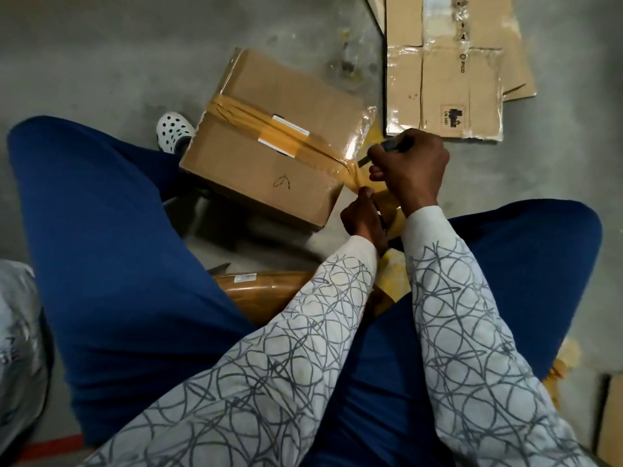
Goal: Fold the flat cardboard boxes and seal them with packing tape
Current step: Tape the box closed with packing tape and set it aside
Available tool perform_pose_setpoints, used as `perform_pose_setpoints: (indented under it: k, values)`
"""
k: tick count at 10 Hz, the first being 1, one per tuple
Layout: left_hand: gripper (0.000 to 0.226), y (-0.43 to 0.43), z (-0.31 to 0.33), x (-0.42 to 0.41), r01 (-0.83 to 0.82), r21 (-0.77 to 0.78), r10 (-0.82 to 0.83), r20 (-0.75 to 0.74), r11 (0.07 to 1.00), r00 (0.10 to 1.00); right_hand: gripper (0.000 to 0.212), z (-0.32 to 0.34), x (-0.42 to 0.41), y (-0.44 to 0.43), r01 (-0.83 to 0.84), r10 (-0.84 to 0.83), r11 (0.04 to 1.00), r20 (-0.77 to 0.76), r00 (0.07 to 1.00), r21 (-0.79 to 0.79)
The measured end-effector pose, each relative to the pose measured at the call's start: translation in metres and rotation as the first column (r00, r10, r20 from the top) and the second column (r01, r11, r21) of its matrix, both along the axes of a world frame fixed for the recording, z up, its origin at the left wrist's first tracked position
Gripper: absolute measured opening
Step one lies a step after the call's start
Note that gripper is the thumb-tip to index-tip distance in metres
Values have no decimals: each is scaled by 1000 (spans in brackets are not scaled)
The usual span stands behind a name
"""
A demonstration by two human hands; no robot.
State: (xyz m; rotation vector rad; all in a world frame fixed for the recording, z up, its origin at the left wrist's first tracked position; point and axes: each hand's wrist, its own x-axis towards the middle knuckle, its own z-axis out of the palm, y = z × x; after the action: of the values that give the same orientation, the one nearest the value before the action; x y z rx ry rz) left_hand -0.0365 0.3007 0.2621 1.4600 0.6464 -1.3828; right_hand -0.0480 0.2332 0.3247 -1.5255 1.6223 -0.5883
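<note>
Gripping a cutter, right hand curled above left hand pinching tape at the box corner.

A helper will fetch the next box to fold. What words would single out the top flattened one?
On the concrete floor, look past the brown-taped box to the pile of flat cardboard beyond the right hand. Take the top sheet: unlike those under it, it carries shiny clear tape and a small black printed mark.
</note>
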Motion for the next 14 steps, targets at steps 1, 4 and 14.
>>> perform_pose_setpoints:
  k: [1, 4, 14]
  values:
    - [33, 4, -6, -9, -34, -100, 38, 34, 994, 999, 11, -3, 2, -7, 19, -19, 1000, -30, 999, 2]
    - [42, 11, 7, -18, 405, 115, -421, 265, 907, 867, 19, -41, 3, -10, 32, 13, 985, -255, 967, 170]
    - [61, 115, 88, 126, -134, -95, 158, 329, 986, 931, 44, -40, 62, 77, 129, -123, 961, -40, 992, 245]
